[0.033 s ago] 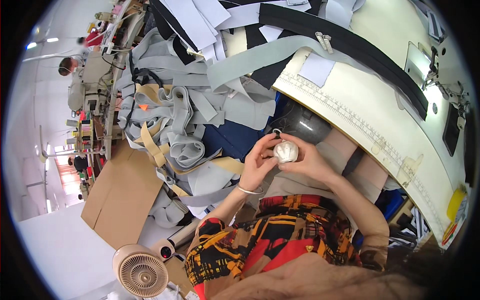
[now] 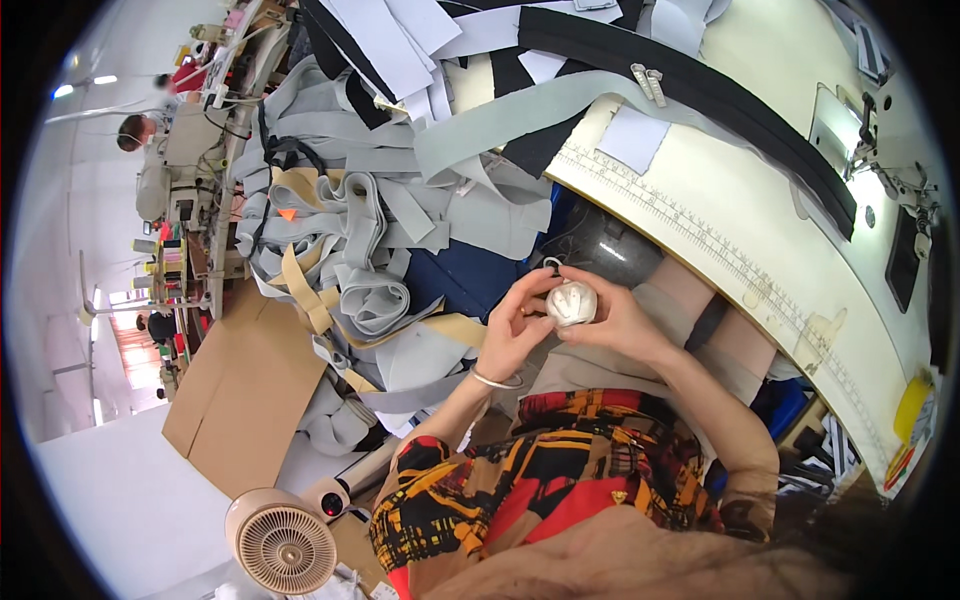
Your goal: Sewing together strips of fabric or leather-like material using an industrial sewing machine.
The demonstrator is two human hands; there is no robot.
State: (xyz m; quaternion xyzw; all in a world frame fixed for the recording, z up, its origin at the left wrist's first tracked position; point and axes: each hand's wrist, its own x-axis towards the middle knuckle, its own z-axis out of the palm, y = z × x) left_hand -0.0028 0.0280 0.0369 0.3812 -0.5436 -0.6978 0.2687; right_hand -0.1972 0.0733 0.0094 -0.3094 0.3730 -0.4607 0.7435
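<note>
Head view: we have a glossy white rounded object (image 2: 572,304) between both hands, above our beige shorts (image 2: 575,372) and apart from the ruler-marked white sewing table (image 2: 740,212). Our right hand (image 2: 624,324) grips its right side; our left hand (image 2: 512,330) curls against its left, though we cannot tell whether it grips too. For good control, we should probably let the right palm steady it, keep the left fingertips light, and avoid snagging the white loop (image 2: 552,261) beside them.

The right hand (image 2: 622,322) hides part of the round white object (image 2: 571,304) from me; the rightmost machine (image 2: 902,140) is cut off.
</note>
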